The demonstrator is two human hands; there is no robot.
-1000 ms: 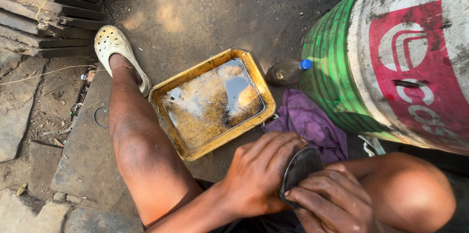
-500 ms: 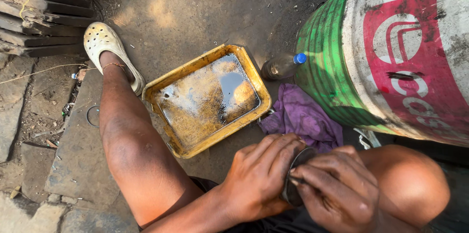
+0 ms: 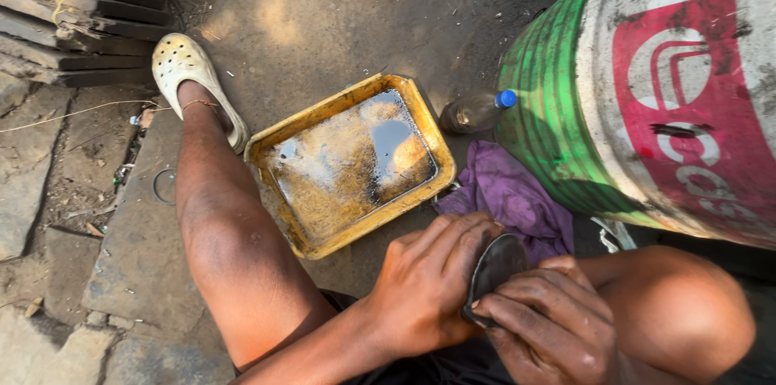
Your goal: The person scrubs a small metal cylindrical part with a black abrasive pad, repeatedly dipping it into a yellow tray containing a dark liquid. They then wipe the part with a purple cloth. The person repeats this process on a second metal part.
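My left hand (image 3: 424, 284) and my right hand (image 3: 550, 320) meet low in the view, both closed on a dark, rounded metal part (image 3: 495, 265) held between them. The part's curved edge shows between the fingers; the remainder is hidden by the hands. Just beyond the hands a yellow rectangular tray (image 3: 275, 143) lies on the dirt, holding dark oily liquid. A purple rag (image 3: 513, 195) lies on the ground right of the tray, close to my fingers.
A large green, white and red drum (image 3: 647, 102) lies on its side at the right. A small plastic bottle with a blue cap (image 3: 477, 110) sits beside it. My left leg stretches out to a pale clog (image 3: 182, 66). Stacked wooden planks (image 3: 73, 5) fill the upper left.
My hands have shifted slightly around the dark part, the right hand's fingers now lying over its lower edge. The view has drifted a little; the tray and drum stay put.
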